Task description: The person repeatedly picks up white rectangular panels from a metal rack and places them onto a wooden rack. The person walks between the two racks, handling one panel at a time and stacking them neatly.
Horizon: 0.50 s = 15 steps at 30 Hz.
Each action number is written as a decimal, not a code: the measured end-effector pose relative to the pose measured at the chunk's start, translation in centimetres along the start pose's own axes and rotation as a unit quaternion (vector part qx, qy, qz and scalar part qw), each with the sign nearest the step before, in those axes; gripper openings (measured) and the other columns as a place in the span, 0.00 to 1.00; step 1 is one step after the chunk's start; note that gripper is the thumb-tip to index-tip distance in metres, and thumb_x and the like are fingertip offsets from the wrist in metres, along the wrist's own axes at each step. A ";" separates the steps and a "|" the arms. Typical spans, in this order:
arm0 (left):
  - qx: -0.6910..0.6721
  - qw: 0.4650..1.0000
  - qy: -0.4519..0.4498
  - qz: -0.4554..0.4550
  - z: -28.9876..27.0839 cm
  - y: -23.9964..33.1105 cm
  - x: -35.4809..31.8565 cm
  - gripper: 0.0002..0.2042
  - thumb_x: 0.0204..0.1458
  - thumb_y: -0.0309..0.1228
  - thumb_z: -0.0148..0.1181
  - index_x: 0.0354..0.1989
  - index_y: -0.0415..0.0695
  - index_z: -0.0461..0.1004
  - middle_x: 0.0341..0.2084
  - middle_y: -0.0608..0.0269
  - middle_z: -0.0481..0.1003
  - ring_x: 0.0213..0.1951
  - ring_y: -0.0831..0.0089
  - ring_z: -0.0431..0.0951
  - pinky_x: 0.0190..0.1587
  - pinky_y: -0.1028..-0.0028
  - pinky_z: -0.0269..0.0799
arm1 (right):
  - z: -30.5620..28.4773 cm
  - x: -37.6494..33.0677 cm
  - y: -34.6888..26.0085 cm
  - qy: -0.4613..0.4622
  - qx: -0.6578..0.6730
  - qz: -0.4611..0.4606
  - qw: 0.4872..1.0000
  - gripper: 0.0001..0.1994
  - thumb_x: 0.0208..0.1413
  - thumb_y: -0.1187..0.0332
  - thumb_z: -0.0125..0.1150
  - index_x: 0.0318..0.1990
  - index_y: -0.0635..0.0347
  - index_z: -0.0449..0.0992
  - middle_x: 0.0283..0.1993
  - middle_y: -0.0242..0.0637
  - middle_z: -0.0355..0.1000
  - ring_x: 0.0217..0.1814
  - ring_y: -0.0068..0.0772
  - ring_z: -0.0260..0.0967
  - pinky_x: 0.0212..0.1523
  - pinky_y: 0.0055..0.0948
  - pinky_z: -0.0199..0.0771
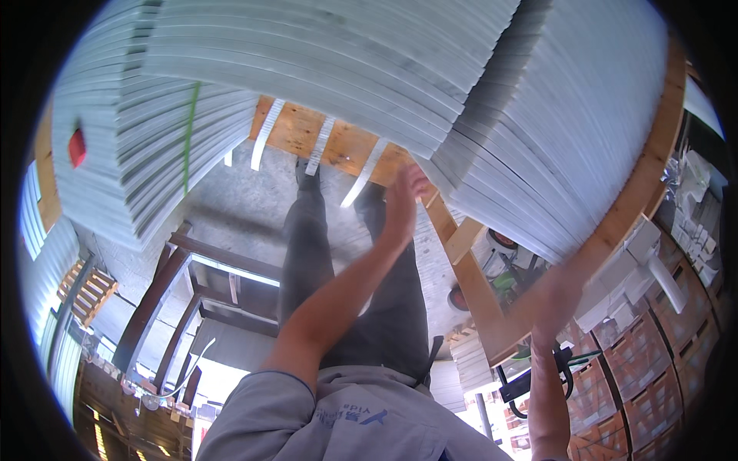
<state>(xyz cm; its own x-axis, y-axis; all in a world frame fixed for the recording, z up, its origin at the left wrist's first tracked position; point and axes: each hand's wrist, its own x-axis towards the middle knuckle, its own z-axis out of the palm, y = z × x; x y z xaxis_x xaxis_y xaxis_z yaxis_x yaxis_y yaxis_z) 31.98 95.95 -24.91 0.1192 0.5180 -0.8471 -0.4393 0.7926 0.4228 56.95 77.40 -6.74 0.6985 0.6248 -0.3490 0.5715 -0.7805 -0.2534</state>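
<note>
My left hand [405, 188] reaches forward to the near corner of the middle stack of pale, thin sheets [330, 61]. Its fingers are bent and close together beside the end of a wooden plank [465, 265]; whether they grip that wood is hard to see. Over on the right, my right hand [557, 296] is smeared by motion. It overlaps a wooden board [634, 188] that runs along the outer side of the right stack of sheets [561, 115]. The blur hides its fingers.
Another sheet stack [92, 154] with a green strap [191, 138] stands left. Below the middle stack, a wooden base [296, 134] carries hanging white strips. A dark brown frame [150, 307] stands at lower left, wheeled green equipment [503, 284] beyond the plank, and brown crates [638, 369] at right.
</note>
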 end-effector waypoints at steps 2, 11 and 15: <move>0.014 0.993 -0.082 0.079 1.0 1.7 -5.2 0.25 0.57 0.48 0.39 0.51 0.37 0.62 0.43 0.56 0.70 0.44 0.69 0.70 0.45 0.72 0.65 | 0.7 0.2 -0.6 0.032 0.009 0.045 0.998 0.32 0.51 0.57 0.57 0.57 0.68 0.55 0.56 0.50 0.58 0.54 0.39 0.60 0.53 0.36 0.60; 0.245 0.945 -0.208 -0.054 8.5 5.4 -10.2 0.35 0.53 0.59 0.37 0.47 0.31 0.63 0.30 0.49 0.75 0.33 0.64 0.77 0.33 0.73 0.72 | 0.9 0.7 -4.4 0.113 0.059 0.074 0.989 0.26 0.46 0.62 0.60 0.49 0.65 0.58 0.40 0.52 0.67 0.39 0.49 0.68 0.40 0.41 0.67; 0.403 0.894 -0.185 0.055 9.3 5.3 -10.5 0.38 0.51 0.63 0.33 0.37 0.29 0.65 0.23 0.46 0.75 0.25 0.65 0.78 0.24 0.77 0.72 | 0.0 0.4 -4.8 0.094 0.059 0.053 0.992 0.24 0.46 0.61 0.57 0.48 0.63 0.57 0.39 0.55 0.67 0.38 0.56 0.67 0.40 0.45 0.67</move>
<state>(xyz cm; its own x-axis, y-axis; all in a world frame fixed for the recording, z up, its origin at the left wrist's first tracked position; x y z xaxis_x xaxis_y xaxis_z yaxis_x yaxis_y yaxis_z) 36.72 97.66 -10.75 0.4676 0.5590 -0.6847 0.3012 0.6275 0.7180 54.45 81.36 -5.67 0.8262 0.5238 -0.2072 0.4440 -0.8319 -0.3327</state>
